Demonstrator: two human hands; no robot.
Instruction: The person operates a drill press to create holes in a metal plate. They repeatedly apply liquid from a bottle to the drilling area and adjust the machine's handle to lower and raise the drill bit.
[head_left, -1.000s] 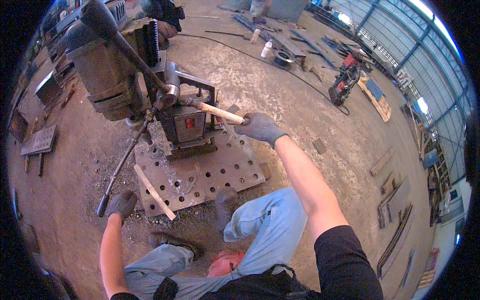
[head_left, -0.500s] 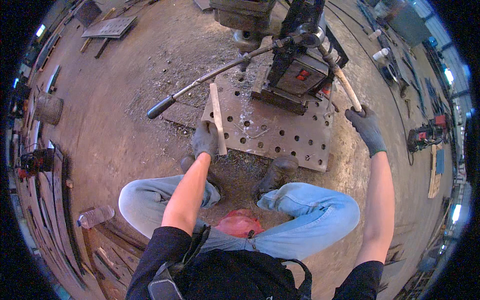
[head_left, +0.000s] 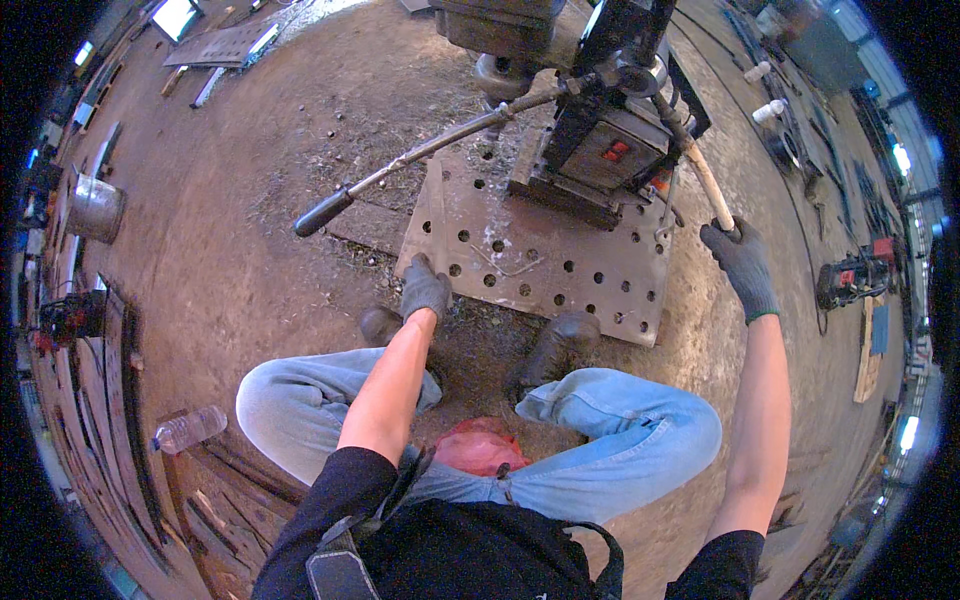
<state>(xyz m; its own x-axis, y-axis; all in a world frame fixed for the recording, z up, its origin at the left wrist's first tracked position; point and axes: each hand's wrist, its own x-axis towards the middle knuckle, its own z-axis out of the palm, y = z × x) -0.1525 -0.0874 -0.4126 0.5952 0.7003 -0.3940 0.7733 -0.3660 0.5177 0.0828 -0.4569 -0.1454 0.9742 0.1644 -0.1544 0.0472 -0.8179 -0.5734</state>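
The right hand point(head_left: 740, 265) has its fingers wrapped around the lower end of a pale handle point(head_left: 708, 182), while the left hand point(head_left: 425, 290) is curled at the near end of a flat strip point(head_left: 437, 210). Both wear grey gloves. The handle is straight and wood-coloured, darker toward the drill point(head_left: 602, 145), which stands beyond and between the hands, dark and grimy with a red switch point(head_left: 614, 150). The strip, dull and narrow, lies ahead of the left hand along the edge of a holed plate point(head_left: 618, 258). A black-tipped lever point(head_left: 440, 146) slants beyond that hand.

The left forearm reaches forward, angled slightly inward; the right forearm runs nearly straight ahead, well out to the side.

The drill's top is cut off. Fingers hide the strip's near end, so whether the left hand grips it I cannot tell.
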